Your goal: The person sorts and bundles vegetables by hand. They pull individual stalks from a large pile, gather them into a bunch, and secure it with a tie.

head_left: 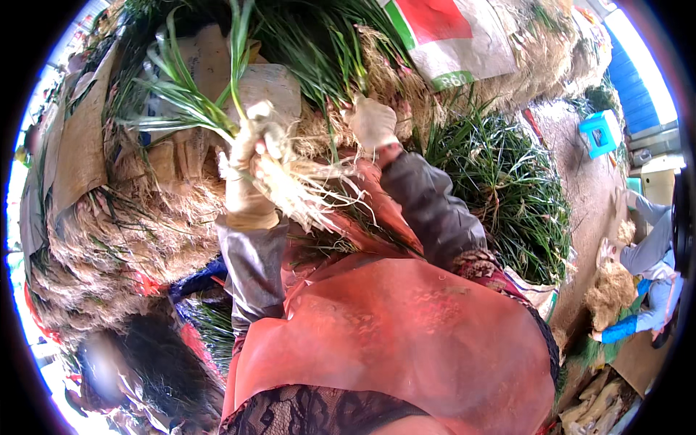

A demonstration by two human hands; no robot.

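Far left, brown sacking [81,156] hangs over the root heap, at 9 o'clock from the left hand; the matted pale roots [123,243] below it sit at 8 o'clock. Left hand [255,148], in a pale glove, is closed round a leafy bunch [217,116] at the stem base: leaves fan out toward 11 and 12 o'clock, stringy white roots spill toward 4, masking part of the heap behind. Right hand [373,125], gloved likewise, is at 2 to 3 o'clock from the left, fingers bent against stacked plants [319,54]; cannot tell whether it grips any. Off the right hand: printed sack [464,43] over the stack at 1 o'clock, loose green pile [507,192] at 4, blue stool [600,134] at 3, another person [652,254] beyond at 4.
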